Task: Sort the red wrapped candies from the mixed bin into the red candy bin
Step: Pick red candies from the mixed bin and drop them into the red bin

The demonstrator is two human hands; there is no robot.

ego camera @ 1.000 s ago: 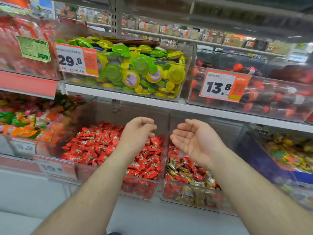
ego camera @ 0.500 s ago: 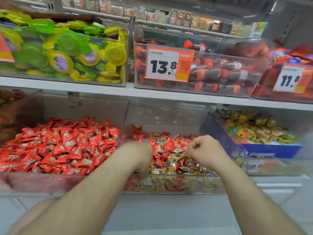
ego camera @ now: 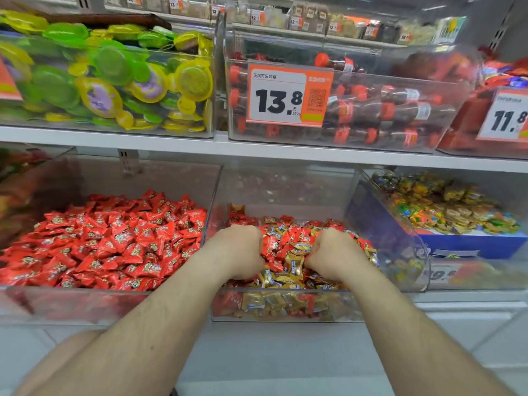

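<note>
Both hands [ego camera: 283,252] in mixed bin [ego camera: 285,315] — fingers hidden.

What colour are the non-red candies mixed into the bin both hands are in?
Gold wrappers with blue-and-white labels, seen in the head view, in the mixed bin.

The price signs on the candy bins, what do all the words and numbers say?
"13.8", "500g", with "天茂可乐味糖" above: orange price tag on the cola-bottle candy bin.
"11.8": price tag at the right edge, partly cut off.
"19.": blurred tag on the lower right bin, the rest unreadable.
Small tags on the top shelf: too small to read.
Candy wrappers: print unreadable.
</note>
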